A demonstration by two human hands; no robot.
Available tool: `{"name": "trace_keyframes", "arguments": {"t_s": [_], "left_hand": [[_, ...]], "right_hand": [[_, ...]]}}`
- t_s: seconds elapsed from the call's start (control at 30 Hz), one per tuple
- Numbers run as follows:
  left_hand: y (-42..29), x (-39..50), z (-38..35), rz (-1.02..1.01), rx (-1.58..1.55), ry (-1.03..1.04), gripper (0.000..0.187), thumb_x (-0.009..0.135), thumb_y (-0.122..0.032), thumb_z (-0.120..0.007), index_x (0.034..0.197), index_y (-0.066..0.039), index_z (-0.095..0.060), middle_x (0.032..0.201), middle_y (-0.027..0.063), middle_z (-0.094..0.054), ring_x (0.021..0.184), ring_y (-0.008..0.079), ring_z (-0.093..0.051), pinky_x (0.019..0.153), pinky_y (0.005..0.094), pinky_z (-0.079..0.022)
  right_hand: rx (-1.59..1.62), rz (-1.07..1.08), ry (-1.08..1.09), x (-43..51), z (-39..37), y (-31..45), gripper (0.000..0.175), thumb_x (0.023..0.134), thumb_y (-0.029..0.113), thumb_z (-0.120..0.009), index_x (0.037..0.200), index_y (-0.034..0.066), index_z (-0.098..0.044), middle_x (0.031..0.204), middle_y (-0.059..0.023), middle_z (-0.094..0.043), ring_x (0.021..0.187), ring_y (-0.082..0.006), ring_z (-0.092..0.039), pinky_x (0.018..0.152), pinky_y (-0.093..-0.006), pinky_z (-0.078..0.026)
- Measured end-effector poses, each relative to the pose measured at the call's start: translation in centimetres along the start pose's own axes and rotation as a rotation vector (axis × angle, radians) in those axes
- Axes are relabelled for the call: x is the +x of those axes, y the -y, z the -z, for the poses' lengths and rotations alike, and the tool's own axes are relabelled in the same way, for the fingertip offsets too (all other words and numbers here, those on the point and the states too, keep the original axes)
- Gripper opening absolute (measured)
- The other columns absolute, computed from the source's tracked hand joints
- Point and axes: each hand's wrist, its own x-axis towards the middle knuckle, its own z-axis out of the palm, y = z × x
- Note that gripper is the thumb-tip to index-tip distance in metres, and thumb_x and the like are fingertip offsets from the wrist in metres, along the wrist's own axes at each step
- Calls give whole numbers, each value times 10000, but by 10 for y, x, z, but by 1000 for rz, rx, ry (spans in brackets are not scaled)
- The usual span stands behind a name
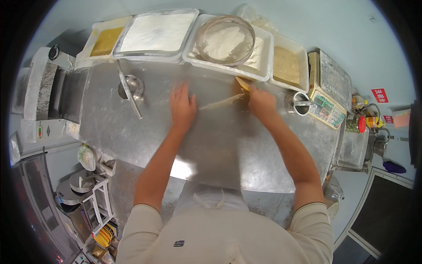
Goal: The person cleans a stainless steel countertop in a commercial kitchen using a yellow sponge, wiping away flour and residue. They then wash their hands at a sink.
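Note:
My right hand (262,101) grips a yellow flat tool (243,83), which looks like a dough scraper, just in front of the tubs. From beneath that hand a thin streak of pale flour (222,101) runs leftward across the stainless steel worktable (211,138). My left hand (183,105) is over the steel left of the streak, palm down, thumb apart from the fingers and nothing in its grasp. Its fingertips are blurred, so contact with the steel is uncertain.
Along the back stand a tub of white flour (156,33), a flour tub with a round sieve (226,39) on top, and a tub of tan powder (286,66). A rod (128,89) lies over a metal cup (135,86). At right are a metal mug (291,105) and a digital scale (328,110).

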Motion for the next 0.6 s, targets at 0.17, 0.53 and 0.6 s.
{"name": "trace_keyframes", "arguments": {"t_s": [0.17,0.53,0.6], "left_hand": [[-11,-85,-8,181,266,223,724,882,-329,-633,1415,88,-375,1487,278,-365,1393,421,-323,1154,508,-230],[-22,-78,-30,97,213,235,938,876,-626,-533,1464,67,-304,1563,235,-255,1451,384,-231,1167,508,-204],[-18,-72,-33,27,225,211,968,862,-667,-513,1463,64,-309,1560,229,-266,1442,384,-251,1160,504,-223]], "right_hand": [[138,62,111,-21,-11,57,134,851,118,-542,943,65,-624,853,-150,-699,730,-358,-687,665,-459,-531],[515,-198,88,-42,-17,26,235,884,203,-588,973,-4,-654,887,-194,-694,810,-342,-675,695,-431,-522],[916,-339,19,-61,-36,-16,252,880,168,-620,1054,-11,-658,924,-122,-702,848,-233,-674,725,-369,-528]]}}
